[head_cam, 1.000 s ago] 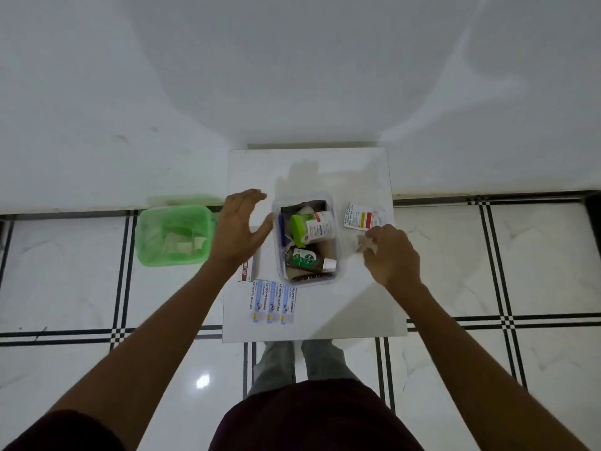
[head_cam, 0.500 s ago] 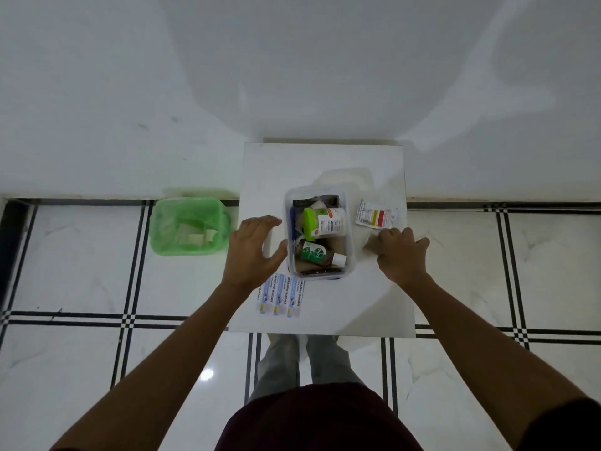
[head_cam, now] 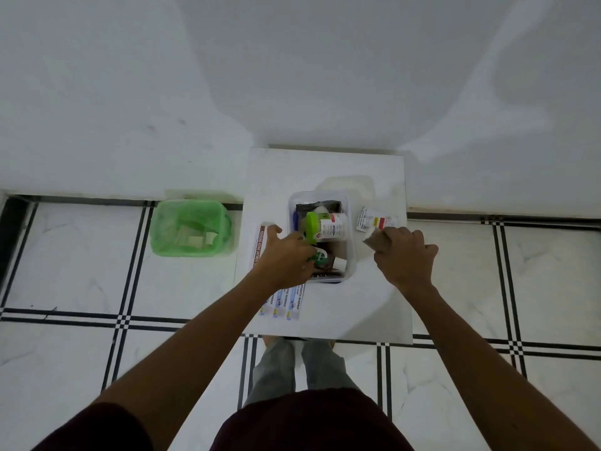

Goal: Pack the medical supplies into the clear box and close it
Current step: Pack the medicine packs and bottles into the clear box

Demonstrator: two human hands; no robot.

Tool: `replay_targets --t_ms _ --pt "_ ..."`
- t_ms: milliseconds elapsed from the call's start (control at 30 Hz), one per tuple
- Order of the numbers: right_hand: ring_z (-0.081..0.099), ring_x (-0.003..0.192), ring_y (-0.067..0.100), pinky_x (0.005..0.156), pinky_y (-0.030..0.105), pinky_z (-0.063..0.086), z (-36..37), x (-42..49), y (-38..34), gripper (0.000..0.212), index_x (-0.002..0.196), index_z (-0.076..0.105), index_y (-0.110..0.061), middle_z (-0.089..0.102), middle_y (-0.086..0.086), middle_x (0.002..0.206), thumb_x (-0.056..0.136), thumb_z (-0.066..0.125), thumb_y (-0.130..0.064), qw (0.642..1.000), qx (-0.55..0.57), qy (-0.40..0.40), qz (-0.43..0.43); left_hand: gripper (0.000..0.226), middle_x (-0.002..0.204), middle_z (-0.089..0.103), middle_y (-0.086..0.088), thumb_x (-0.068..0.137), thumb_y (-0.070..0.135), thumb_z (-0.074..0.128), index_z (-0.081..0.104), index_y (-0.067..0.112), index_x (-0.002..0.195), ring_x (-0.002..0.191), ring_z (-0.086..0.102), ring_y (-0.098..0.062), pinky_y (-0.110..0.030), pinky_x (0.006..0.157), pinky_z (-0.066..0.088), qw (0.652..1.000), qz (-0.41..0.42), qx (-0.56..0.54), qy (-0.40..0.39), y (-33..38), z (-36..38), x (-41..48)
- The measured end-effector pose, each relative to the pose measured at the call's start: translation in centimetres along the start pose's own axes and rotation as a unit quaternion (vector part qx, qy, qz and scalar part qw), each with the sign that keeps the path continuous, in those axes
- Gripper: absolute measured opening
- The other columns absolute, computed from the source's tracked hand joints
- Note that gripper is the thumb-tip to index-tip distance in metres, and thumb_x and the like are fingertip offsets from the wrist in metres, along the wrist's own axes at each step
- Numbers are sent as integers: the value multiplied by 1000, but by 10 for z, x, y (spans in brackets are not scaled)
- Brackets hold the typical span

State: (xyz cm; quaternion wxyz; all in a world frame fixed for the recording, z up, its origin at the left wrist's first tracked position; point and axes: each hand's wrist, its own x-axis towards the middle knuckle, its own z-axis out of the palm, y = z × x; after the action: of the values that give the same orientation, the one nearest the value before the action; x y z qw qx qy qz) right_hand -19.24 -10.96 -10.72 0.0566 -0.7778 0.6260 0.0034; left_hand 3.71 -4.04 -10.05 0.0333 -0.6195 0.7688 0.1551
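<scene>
The clear box [head_cam: 350, 255] stands open in the middle of the white table [head_cam: 351, 307]. Inside lie a white bottle with a green cap [head_cam: 327, 226], a small dark bottle with a green label [head_cam: 322, 258] and a dark packet [head_cam: 320, 206]. My left hand [head_cam: 286, 255] rests on the box's left rim, fingers spread, over the small bottle. To the right of the box, my right hand [head_cam: 405, 255] is shut on a small beige roll [head_cam: 374, 237]. A white sachet [head_cam: 374, 219] lies beyond it. An ointment carton [head_cam: 260, 245] and bandage strips [head_cam: 287, 302] lie left and front of the box.
The clear lid [head_cam: 349, 185] lies just behind the box. A green bin [head_cam: 192, 227] with scraps of paper stands on the tiled floor to the left of the table. A white wall rises behind. My legs are under the table's near edge.
My left hand has moved right onto the box's left rim. My right hand has closed on the beige roll and lifted it slightly off the table.
</scene>
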Motion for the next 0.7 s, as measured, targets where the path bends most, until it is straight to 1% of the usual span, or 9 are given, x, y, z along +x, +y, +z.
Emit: replay_targets --t_ms 67,133,200,300,433,500,600,633,700 --pt "50 69 26 63 34 31 -4 3 -3 30 93 63 -12 64 6 78 65 71 -18 1000 8 -3 1 22 94 67 3 86 35 47 62 19 91 98 55 -19 -57 97 24 999 -28 21 -23 6 1 3" --pt "53 77 29 66 35 31 -9 4 -6 34 100 63 -13 65 6 85 67 70 -20 1000 23 -5 0 34 111 65 2 86 40 47 58 18 110 107 53 -20 -59 97 24 998 -43 36 -27 10 8 3" --pt "54 80 30 66 35 30 -15 6 -9 35 101 63 -14 65 6 87 67 70 -20 999 37 4 -1 46 127 58 0 87 41 45 49 16 126 117 47 -21 -57 97 26 998 -55 22 -36 12 14 3" --pt "54 79 30 66 35 32 -22 9 -10 34 100 63 -15 66 5 84 67 70 -19 998 52 23 -7 35 121 58 0 87 33 41 51 17 117 111 46 -21 -51 93 27 998 -59 -1 -33 15 14 6" --pt "57 83 31 69 37 35 -35 15 -16 35 103 64 -17 68 5 89 68 71 -21 996 72 43 -20 30 114 61 3 89 29 38 60 18 107 109 47 -19 -51 96 22 997 -38 -66 -15 14 6 -1" --pt "57 83 31 70 38 38 -41 20 -20 36 104 64 -18 69 4 91 69 71 -22 995 76 49 -31 34 112 63 4 87 30 35 63 18 103 106 49 -18 -48 94 23 994 -44 -96 41 13 7 -10" --pt "57 86 31 73 43 41 -48 27 -29 39 109 62 -19 69 3 95 71 71 -22 994 82 51 -55 36 118 61 2 82 31 42 59 20 111 106 51 -20 -46 90 28 973 -88 -126 171 10 8 -10" --pt "57 88 31 74 44 41 -49 29 -32 41 111 62 -19 69 4 96 71 71 -21 992 89 56 -66 38 124 58 2 81 32 49 56 21 117 110 49 -20 -46 91 28 971 -99 -127 179 9 5 -6" --pt "58 90 32 74 44 40 -50 33 -39 45 113 62 -17 70 4 99 70 72 -18 988 112 66 -84 55 139 48 5 79 38 58 46 24 130 122 41 -20 -48 95 25 978 -109 -116 133 4 -2 7"
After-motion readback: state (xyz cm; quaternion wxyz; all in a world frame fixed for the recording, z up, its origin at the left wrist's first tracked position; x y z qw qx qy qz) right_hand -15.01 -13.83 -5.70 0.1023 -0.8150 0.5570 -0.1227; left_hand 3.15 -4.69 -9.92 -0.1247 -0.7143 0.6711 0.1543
